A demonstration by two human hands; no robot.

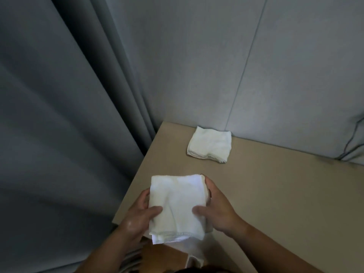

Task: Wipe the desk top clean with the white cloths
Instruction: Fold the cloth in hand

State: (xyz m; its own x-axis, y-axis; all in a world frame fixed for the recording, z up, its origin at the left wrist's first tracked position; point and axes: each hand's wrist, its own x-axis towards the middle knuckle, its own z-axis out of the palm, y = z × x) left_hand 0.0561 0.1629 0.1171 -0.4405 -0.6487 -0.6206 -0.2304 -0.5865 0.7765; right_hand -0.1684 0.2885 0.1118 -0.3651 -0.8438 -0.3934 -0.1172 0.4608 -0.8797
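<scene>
A folded white cloth (177, 203) is held between both hands above the near left corner of the beige desk top (275, 194). My left hand (140, 213) grips its left edge, thumb on top. On the cloth's right edge my right hand (215, 207) does the same, fingers curled round the far side. A second folded white cloth (209, 144) lies flat on the desk near the back wall, apart from both hands.
Grey curtains (69, 115) hang along the desk's left edge. A grey panelled wall (275, 75) stands behind the desk. A dark cable (350, 140) runs down the wall at the far right. The desk's front edge lies just under my hands.
</scene>
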